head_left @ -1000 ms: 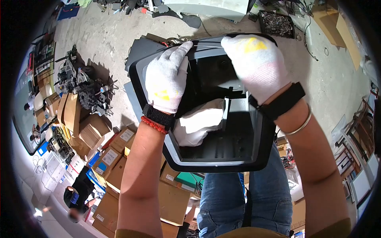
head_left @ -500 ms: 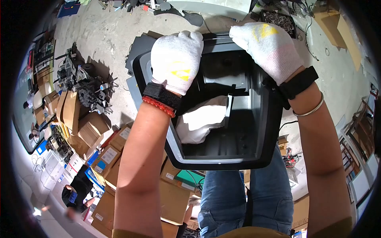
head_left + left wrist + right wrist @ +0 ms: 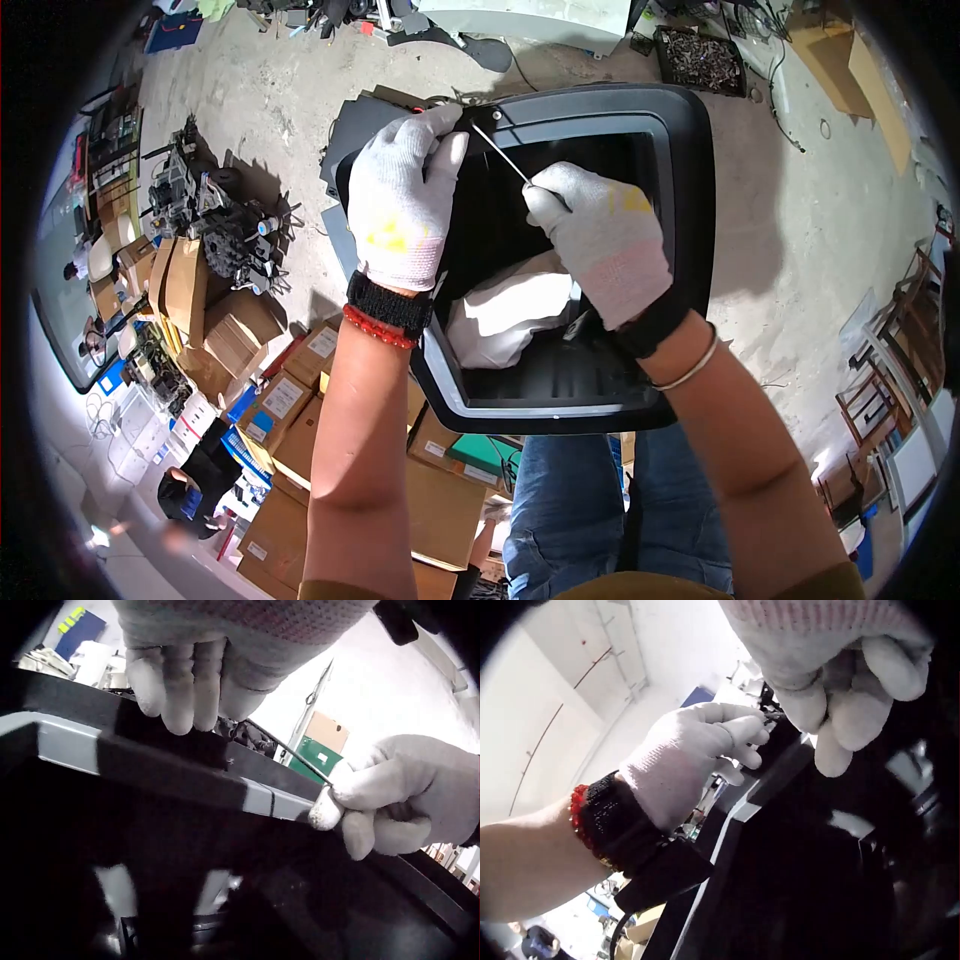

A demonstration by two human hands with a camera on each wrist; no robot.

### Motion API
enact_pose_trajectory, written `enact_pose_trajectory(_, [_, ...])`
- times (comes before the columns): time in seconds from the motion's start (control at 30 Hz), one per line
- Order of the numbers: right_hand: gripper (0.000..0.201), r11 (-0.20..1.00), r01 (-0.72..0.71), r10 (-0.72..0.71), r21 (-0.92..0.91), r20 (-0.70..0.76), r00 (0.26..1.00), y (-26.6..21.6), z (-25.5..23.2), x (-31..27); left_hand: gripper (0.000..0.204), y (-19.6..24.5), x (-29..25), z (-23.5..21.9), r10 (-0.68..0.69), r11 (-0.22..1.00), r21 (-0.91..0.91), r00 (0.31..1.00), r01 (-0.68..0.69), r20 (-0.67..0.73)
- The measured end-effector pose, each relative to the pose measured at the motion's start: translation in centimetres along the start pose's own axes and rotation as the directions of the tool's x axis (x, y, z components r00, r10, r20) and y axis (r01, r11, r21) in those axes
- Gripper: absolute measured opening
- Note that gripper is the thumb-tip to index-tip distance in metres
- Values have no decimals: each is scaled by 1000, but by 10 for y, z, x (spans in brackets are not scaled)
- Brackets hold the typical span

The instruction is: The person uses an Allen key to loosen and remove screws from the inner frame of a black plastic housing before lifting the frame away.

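A large black plastic housing (image 3: 690, 240) with a grey inner lip lies before me, its hollow facing up. In the head view my gloved left hand (image 3: 405, 200) is over its upper left rim, fingers extended; in the left wrist view several straight fingers (image 3: 180, 690) reach down onto that rim. My gloved right hand (image 3: 605, 235) is above the hollow, thumb and forefinger pinching a thin, straight, rod-like piece (image 3: 500, 153). The piece slants up and left to the rim close to my left fingertips. A crumpled white bundle (image 3: 515, 310) lies inside the housing.
Cardboard boxes (image 3: 440, 505) crowd the lower left, beside my legs. Dark mechanical parts (image 3: 220, 215) lie on the concrete floor to the left. Farther off are a black tray of small metal pieces (image 3: 700, 60) and a white panel (image 3: 530, 20). Another person (image 3: 190, 485) is at the lower left.
My right hand has left the top rim and come down and left over the hollow, with the thin piece now visible in its fingers. My left hand has shifted slightly down and left, its fingers extended.
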State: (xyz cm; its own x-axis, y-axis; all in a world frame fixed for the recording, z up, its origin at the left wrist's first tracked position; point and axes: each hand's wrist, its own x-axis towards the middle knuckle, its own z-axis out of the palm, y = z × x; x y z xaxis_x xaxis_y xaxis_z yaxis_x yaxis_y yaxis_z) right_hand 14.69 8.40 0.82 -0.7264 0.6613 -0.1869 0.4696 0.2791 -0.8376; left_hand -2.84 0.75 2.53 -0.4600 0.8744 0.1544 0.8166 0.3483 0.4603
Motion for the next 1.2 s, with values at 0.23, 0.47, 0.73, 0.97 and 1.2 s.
enact_pose_trajectory(0.23, [27,973,-232,231,10,53,972,1,12,5,16,-13,-2,1,85,996,-2,993,-85,81])
enact_pose_trajectory(0.47, [27,956,-290,287,45,74,955,-1,11,3,16,-9,-4,3,135,990,23,988,-137,72])
enact_pose_trajectory(0.73, [27,945,-312,304,101,90,949,-2,12,1,18,-13,-4,7,167,984,44,982,-171,82])
enact_pose_trajectory(0.97, [25,921,-374,358,110,143,923,-5,8,3,20,-9,-1,5,151,986,56,984,-157,98])
enact_pose_trajectory(1.2, [26,919,-374,358,127,127,925,-3,9,-1,21,-8,1,7,163,985,41,983,-167,86])
